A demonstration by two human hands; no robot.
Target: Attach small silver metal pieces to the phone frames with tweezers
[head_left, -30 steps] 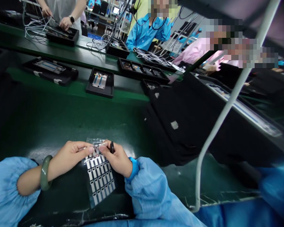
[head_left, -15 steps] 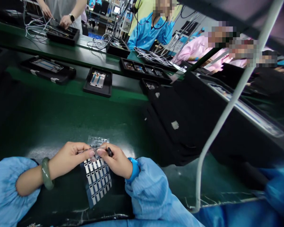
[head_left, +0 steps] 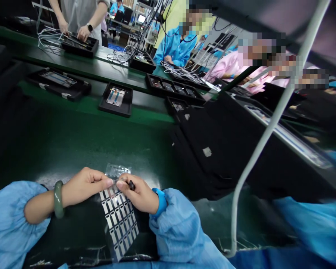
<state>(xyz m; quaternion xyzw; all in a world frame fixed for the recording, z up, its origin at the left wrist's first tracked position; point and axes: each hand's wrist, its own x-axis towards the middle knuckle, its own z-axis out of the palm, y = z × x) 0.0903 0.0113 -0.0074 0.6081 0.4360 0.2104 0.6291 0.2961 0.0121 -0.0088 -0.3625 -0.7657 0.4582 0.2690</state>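
Observation:
My left hand [head_left: 85, 185] and my right hand [head_left: 137, 194] meet low in the view, above a sheet of small rectangular labels [head_left: 119, 224] lying on the dark green bench. Between the fingertips of both hands runs a thin clear strip [head_left: 118, 181]. My right hand also grips a small black tool [head_left: 132, 185], perhaps tweezers, mostly hidden by the fingers. A clear film [head_left: 117, 170] sticks out beyond the hands. A green bangle [head_left: 57, 199] circles my left wrist, and a blue wrist strap [head_left: 161, 202] circles my right.
Black trays holding phone-like panels [head_left: 115, 98] sit on a green conveyor ahead. A black cloth [head_left: 210, 149] lies to the right, and a white cable [head_left: 268, 142] hangs across the view. A co-worker's hands [head_left: 80, 33] work at a far tray.
The black tool has turned a little in my right hand, and the label sheet sits slightly lower and further right. The background has shifted slightly with the camera.

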